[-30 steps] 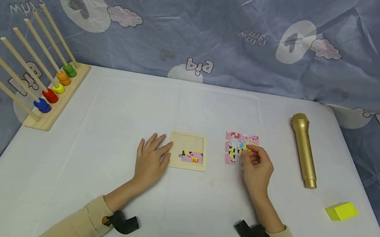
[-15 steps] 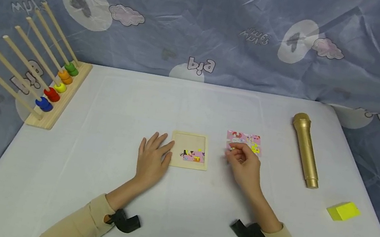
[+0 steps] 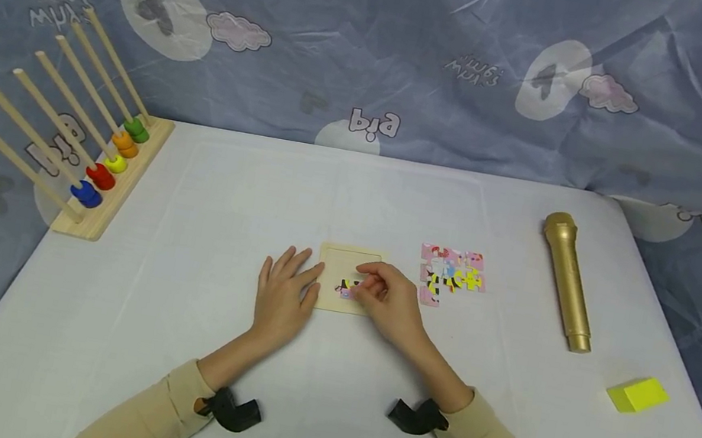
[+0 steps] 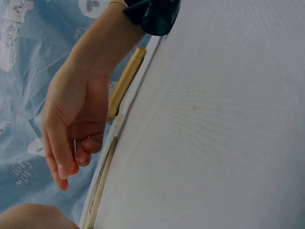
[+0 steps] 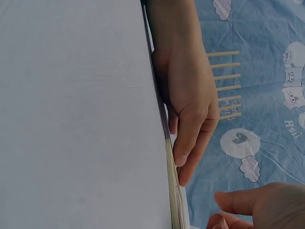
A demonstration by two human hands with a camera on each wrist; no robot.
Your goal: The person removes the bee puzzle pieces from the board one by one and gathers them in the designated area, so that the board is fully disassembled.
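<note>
A shallow wooden puzzle tray (image 3: 334, 255) lies mid-table, with several printed puzzle pieces (image 3: 345, 289) in its lower part. My left hand (image 3: 284, 298) rests beside it with fingers spread, index finger and thumb at its left edge. Over the tray's right side hovers my right hand (image 3: 394, 305). Its thumb and index finger are bent and apart, and no piece shows between them; it hides part of the pieces. In the right wrist view, blue cloth shows through the gap between the right hand's fingers (image 5: 236, 201). Loose pink and yellow pieces (image 3: 451, 265) lie right of the tray.
On the right lie a gold toy microphone (image 3: 567, 282) and a yellow block (image 3: 638, 394). A wooden peg rack (image 3: 108, 209) with coloured beads stands at the left back. Behind the white table (image 3: 245, 186) hangs a blue-grey cloth (image 3: 331, 6).
My right hand has moved left from the loose pieces to above the tray, uncovering those pieces. Its thumb and index finger have spread apart. My left hand has stayed at the tray's edge.
</note>
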